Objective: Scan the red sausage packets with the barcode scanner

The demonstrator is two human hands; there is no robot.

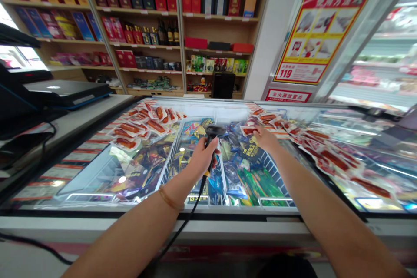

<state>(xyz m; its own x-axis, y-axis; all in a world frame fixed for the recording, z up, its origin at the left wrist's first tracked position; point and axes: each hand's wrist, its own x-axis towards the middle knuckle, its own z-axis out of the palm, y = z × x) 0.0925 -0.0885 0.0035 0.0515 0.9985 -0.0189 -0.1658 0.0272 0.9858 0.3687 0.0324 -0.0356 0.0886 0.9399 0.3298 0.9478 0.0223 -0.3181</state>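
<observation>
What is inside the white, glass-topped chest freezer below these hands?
Shiny multicoloured plastic packets and long green packets, between white wire dividers. Whatever lies beneath the top packets is hidden; the left hand and black corded scanner also block part.

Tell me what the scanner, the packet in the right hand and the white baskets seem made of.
Scanner: probably hard plastic, dark and smooth, with a moulded look.
Packet: likely clear plastic film, since reddish-brown contents show through.
Baskets: perhaps white-coated metal wire, judging by the thin, evenly spaced bars; plastic remains possible.
</observation>
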